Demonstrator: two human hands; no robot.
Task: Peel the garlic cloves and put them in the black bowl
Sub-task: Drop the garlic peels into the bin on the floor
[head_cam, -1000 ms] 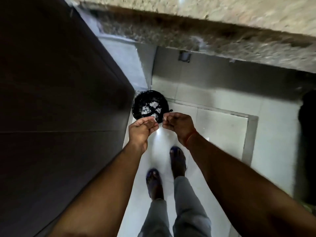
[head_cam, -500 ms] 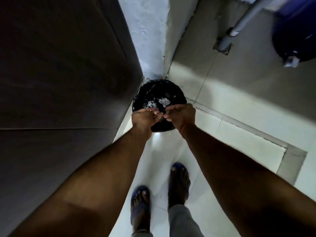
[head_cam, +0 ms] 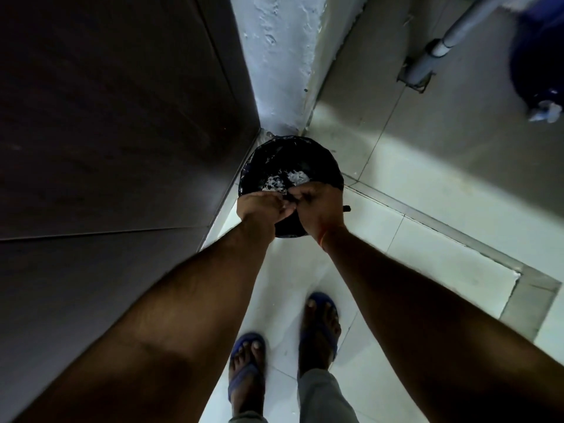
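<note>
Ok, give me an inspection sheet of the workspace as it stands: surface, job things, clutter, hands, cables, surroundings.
Surface: pale tiled floor, lit in patches.
Job's things: black bin lined with a bag, standing in the corner, white peel scraps inside; no clove can be made out in the fingers.
Clutter: nothing seen.
Hands: left hand and right hand meet over the bin's near rim, fingertips together as if pinching something small; the grip is too dark to read.
Cables: nothing seen; a grey pipe runs down to the floor.
Surroundings: dark panel to the left, white wall, blue container, feet in blue sandals.
</note>
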